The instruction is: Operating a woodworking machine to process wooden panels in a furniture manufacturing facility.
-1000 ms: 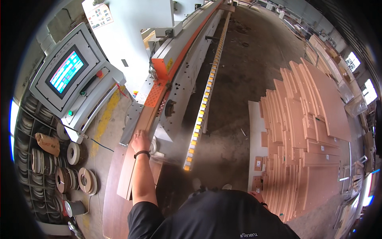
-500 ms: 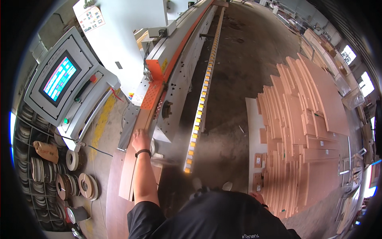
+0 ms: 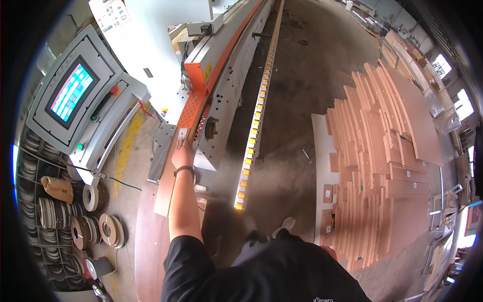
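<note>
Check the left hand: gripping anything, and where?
No grip: left hand lies flat on the far end of the narrow wooden panel at the machine infeed. Right hand not visible.

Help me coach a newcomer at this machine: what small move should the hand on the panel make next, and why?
Probably keep sliding the wooden panel forward. The left hand lies flat on its front end, right at the orange infeed, and most of the panel lies outside the machine.

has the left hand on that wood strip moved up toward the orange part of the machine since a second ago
Yes. The left hand has slid forward along the wooden panel, closer to the orange perforated plate.
</note>
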Available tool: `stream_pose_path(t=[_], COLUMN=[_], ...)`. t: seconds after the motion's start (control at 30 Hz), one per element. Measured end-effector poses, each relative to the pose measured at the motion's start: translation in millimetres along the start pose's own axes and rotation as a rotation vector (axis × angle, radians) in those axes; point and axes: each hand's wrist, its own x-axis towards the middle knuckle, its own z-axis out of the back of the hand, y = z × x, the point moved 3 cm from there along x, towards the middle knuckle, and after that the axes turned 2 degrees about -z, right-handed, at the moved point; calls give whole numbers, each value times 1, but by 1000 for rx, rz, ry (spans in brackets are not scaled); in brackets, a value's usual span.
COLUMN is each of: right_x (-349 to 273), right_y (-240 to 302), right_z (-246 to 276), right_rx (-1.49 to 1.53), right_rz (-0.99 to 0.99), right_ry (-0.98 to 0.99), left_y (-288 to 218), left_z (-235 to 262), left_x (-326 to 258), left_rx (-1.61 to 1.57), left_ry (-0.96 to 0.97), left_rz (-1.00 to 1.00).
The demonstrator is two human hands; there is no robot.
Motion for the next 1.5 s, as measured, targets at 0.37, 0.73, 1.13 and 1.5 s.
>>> stream_pose_path(t=[0.37,0.73,1.13,1.5], right_x=[80,126,169,120], right_y=[-43,-17,-21,62], right_z=[23,218,324,212], right_rx=[648,1364,1480,1261], right_rz=[-278,-3,-141,25], right_ry=[38,-717,-603,122], left_y=[28,-158,-375,-447], left_z=[53,70,59,79], left_x=[-151,-276,-291,-287], left_rx=[-186,-735,-688,-610], left_ry=[107,187,608,615], left_rz=[245,12,-778,-790])
